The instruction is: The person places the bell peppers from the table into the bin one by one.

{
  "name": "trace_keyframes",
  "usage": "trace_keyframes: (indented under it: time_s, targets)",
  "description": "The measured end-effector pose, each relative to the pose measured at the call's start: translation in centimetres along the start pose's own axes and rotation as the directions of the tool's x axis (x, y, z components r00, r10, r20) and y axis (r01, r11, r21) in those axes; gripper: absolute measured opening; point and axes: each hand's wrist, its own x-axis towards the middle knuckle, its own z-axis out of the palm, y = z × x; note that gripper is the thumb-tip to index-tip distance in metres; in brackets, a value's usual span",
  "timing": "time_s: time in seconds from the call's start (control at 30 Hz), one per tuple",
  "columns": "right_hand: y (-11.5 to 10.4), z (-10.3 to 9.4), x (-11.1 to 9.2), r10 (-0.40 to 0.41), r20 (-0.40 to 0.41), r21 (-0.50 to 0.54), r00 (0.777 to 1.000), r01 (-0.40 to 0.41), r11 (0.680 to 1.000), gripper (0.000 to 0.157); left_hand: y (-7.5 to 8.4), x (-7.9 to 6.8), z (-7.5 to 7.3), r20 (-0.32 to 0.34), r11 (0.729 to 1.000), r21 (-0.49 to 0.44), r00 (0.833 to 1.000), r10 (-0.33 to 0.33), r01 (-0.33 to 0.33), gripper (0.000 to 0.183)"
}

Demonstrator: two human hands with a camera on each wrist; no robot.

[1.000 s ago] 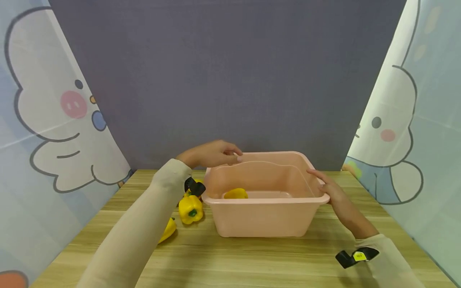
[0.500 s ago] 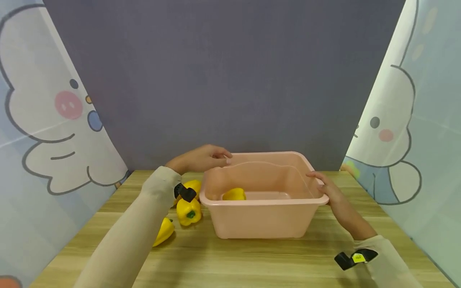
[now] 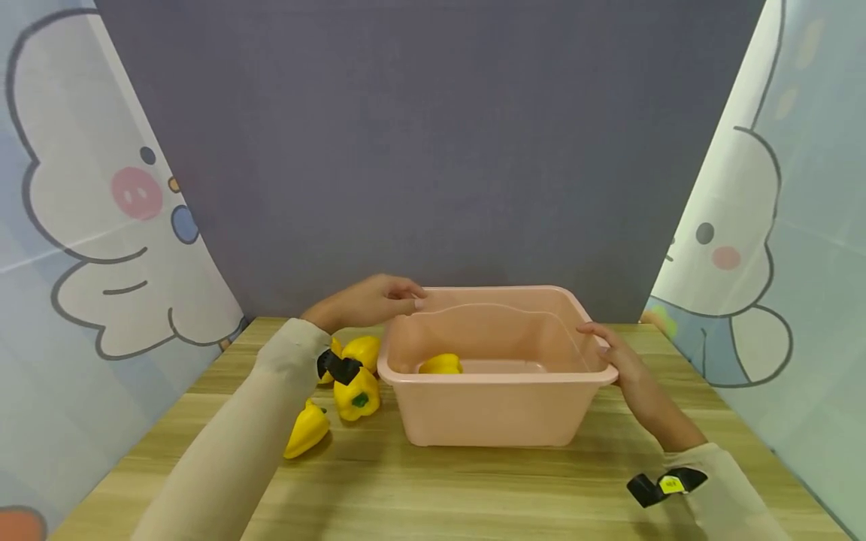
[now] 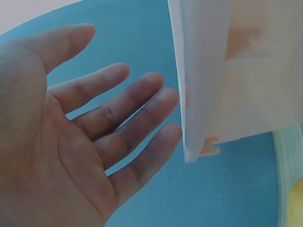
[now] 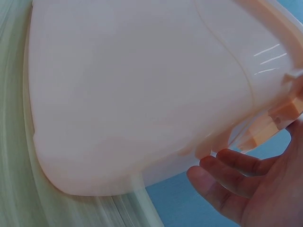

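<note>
A pink plastic basin (image 3: pixel 483 412) stands on the table with a yellow bell pepper (image 3: pixel 441 364) inside. My right hand (image 3: pixel 625 367) holds the basin's right rim, thumb over the top; in the right wrist view its fingers (image 5: pixel 236 163) sit under the rim. Relaxed and holding nothing, my left hand (image 3: pixel 372 302) is at the basin's back left corner. The left wrist view has its palm and fingers (image 4: pixel 135 137) spread, fingertips right beside the rim. Several yellow peppers lie left of the basin, among them one (image 3: pixel 357 394) with a green stem and another (image 3: pixel 307 430) nearer me.
A wood-grain table (image 3: pixel 473 496) carries everything. Behind it rises a dark grey backdrop (image 3: pixel 433 150). Cartoon-printed curtains (image 3: pixel 805 300) flank both sides. My left sleeve (image 3: pixel 230 443) reaches across in front of the peppers and partly covers them.
My left hand has moved left, off the basin's rim, uncovering more of the peppers. The basin and my right hand on its rim have hardly moved.
</note>
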Motion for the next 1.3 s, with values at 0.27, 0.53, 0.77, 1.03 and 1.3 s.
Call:
trace_keyframes:
  time_s: [0.27, 0.53, 0.77, 1.03, 1.3]
  targets:
    - [-0.1, 0.0, -0.2, 0.005, -0.008, -0.016, 1.0, -0.005, 1.0, 0.039, -1.0, -2.3, -0.3, -0.093, 0.998, 0.055, 0.996, 0.011, -0.006, 0.04]
    - [0.2, 0.2, -0.1, -0.009, -0.005, 0.001, 1.0, 0.009, 1.0, 0.035, -2.8, -5.6, 0.5, -0.165, 0.998, 0.061, 0.986, -0.008, 0.018, 0.044]
    - [0.3, 0.1, -0.1, -0.004, -0.009, -0.011, 1.0, 0.004, 1.0, 0.039, -4.4, -7.6, 1.5, -0.184, 0.999, 0.027, 0.982, -0.041, 0.046, 0.044]
    - [0.5, -0.3, -0.6, -0.012, -0.016, -0.003, 1.0, 0.012, 1.0, 0.039, -5.6, -9.0, 2.9, -0.179, 0.999, -0.013, 0.982, -0.054, 0.052, 0.042]
    - [0.7, 0.0, -0.3, -0.034, -0.001, -0.003, 0.999, 0.034, 0.999, 0.04, -7.0, -11.4, 4.0, -0.198, 0.995, -0.091, 0.978, -0.064, 0.046, 0.041]
